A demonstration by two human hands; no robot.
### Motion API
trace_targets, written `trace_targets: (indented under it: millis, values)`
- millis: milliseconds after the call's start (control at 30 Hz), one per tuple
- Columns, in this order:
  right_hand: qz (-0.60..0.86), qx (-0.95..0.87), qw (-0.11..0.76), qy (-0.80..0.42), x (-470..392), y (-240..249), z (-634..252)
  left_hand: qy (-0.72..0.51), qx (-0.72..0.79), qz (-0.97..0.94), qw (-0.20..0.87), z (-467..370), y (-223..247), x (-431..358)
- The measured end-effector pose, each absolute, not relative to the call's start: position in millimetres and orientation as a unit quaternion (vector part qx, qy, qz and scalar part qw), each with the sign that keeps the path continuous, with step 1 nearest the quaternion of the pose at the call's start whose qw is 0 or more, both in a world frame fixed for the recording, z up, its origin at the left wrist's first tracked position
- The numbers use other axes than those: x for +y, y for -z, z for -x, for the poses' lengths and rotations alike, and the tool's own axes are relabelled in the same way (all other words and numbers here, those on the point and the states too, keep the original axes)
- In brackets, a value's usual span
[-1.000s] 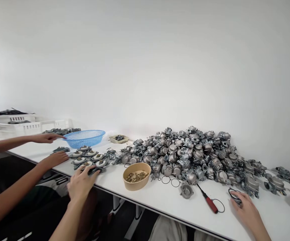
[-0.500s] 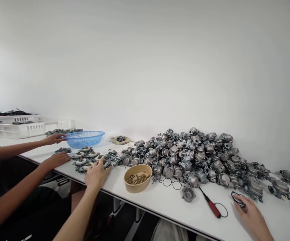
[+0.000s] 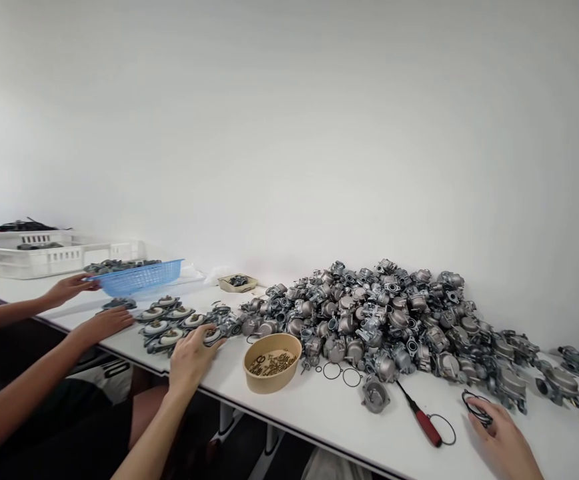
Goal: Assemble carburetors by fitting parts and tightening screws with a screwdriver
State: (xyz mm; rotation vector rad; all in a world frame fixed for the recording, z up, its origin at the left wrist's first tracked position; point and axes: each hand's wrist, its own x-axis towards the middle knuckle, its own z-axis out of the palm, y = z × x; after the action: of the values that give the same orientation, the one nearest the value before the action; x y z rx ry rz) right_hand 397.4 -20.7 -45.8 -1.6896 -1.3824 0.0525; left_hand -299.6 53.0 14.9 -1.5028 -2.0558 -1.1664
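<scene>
Across the white bench point(image 3: 329, 413), the heap point(image 3: 379, 320) of metal units was loosely piled; a bump at its base could have started a slide. The tan bowl point(image 3: 269, 383) stood near the front edge, where a passing forearm might have tipped it. The left hand point(image 3: 189, 363) curved over a white-ringed unit point(image 3: 213, 337), its grip impossible to tell; careless contact could have jostled neighbours. The right hand point(image 3: 504, 437) pinched black rings point(image 3: 482, 419), which loose fingers might have dropped.

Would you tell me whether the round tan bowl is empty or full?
Partly full: the tan bowl stands upright, with small brass-coloured pieces lying below its rim.
</scene>
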Motion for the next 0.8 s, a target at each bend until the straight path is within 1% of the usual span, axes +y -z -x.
trace_targets:
  millis: [133,233,300,400,500,567,633,733,800]
  values:
    - [0.683,-0.559,0.47,-0.019,-17,49,-402,0.471,-0.682,0.526,0.19,289,-36,45]
    - [0.669,-0.562,0.485,0.022,-19,44,-399,0.514,-0.639,0.537,0.196,274,-64,31]
    - [0.652,-0.567,0.499,0.069,-26,35,-387,0.537,-0.617,0.553,0.156,257,-83,20]
    - [0.594,-0.596,0.528,0.112,-41,18,-345,0.559,-0.546,0.622,0.051,221,-98,4]
    - [0.535,-0.662,0.521,0.066,-50,3,-286,0.551,-0.454,0.694,-0.092,166,-90,-5]
    - [0.514,-0.709,0.482,0.041,-50,-2,-250,0.537,-0.409,0.72,-0.163,124,-75,-8]
    - [0.53,-0.729,0.432,0.032,-45,-3,-222,0.494,-0.384,0.749,-0.217,84,-57,-8]
    - [0.59,-0.708,0.388,0.031,-33,7,-199,0.471,-0.402,0.753,-0.224,42,-33,-5]
    - [0.616,-0.692,0.376,0.016,-26,18,-192,0.456,-0.409,0.755,-0.233,29,-21,1]
